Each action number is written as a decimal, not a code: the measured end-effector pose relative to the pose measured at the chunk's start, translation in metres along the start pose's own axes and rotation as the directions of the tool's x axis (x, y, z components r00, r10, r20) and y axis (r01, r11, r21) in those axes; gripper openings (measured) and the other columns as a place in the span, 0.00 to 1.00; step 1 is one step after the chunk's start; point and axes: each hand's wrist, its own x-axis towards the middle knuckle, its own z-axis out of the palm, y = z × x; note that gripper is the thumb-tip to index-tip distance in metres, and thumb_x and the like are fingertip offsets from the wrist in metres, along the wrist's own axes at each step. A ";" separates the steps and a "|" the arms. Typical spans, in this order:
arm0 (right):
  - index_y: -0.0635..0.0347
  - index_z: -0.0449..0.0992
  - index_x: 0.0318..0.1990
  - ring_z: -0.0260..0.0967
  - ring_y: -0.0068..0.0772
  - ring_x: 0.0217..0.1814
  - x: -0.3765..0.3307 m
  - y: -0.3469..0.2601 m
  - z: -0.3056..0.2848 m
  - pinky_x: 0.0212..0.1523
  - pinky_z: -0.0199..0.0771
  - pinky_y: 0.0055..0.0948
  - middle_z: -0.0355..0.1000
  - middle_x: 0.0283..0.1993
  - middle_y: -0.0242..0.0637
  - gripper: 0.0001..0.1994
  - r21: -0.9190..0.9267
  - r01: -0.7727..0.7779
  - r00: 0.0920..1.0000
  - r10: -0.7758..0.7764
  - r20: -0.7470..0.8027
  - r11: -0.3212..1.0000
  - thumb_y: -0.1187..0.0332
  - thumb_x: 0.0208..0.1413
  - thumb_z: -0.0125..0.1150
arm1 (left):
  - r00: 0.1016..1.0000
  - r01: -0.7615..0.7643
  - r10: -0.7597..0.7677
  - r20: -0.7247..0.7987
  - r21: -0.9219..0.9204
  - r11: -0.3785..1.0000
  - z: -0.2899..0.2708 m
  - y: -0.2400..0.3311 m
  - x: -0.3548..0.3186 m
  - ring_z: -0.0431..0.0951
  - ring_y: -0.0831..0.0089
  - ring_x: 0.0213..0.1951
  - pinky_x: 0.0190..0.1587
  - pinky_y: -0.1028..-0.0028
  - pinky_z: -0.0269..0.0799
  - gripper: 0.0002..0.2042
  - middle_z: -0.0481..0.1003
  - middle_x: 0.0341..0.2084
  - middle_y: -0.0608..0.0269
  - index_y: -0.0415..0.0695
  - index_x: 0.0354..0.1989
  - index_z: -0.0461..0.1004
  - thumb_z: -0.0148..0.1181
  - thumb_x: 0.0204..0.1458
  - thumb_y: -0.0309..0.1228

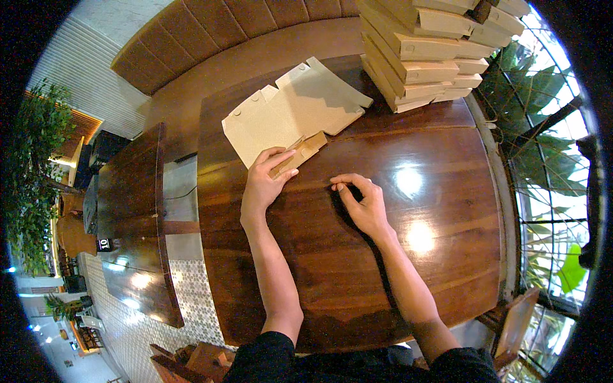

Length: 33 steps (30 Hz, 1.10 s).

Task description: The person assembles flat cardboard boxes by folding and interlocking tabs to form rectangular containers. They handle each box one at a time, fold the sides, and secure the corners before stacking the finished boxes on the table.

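Observation:
A flat, unfolded tan cardboard box blank (290,112) lies on the dark wooden table (396,255), toward its far left part. My left hand (263,182) presses on a folded flap at the blank's near edge, thumb and fingers over the flap. My right hand (361,203) rests on the bare tabletop just right of it, fingers curled with fingertips touching the wood, holding nothing that I can see.
A tall stack of folded tan cardboard boxes (428,51) stands at the table's far right corner. A padded brown bench (211,32) runs behind the table. A second dark table (134,217) is on the left. Windows with green plants (549,179) line the right side.

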 end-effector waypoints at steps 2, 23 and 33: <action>0.55 0.85 0.47 0.80 0.44 0.49 0.000 0.001 0.000 0.55 0.75 0.40 0.85 0.42 0.40 0.08 0.007 -0.008 1.000 0.008 0.002 1.000 0.70 0.64 0.63 | 0.999 0.043 -0.042 0.032 -0.039 0.998 -0.001 -0.001 0.001 0.78 0.61 0.60 0.64 0.67 0.72 0.21 0.79 0.56 0.56 0.52 0.56 0.85 0.74 0.52 0.26; 0.57 0.85 0.47 0.81 0.44 0.49 0.000 -0.002 0.000 0.55 0.75 0.39 0.85 0.42 0.40 0.08 -0.015 0.008 1.000 -0.008 -0.003 1.000 0.72 0.64 0.63 | 0.998 -0.055 0.056 -0.034 0.047 0.997 0.001 -0.007 -0.002 0.75 0.60 0.64 0.66 0.63 0.72 0.17 0.74 0.63 0.59 0.53 0.59 0.82 0.66 0.61 0.30; 0.57 0.84 0.46 0.82 0.43 0.48 0.000 -0.001 0.000 0.55 0.75 0.38 0.85 0.42 0.41 0.07 0.017 0.009 1.000 -0.009 -0.007 1.000 0.72 0.64 0.63 | 0.999 0.015 -0.011 0.041 -0.095 0.995 -0.002 -0.013 0.001 0.76 0.63 0.61 0.66 0.65 0.73 0.20 0.76 0.60 0.60 0.51 0.59 0.82 0.73 0.56 0.32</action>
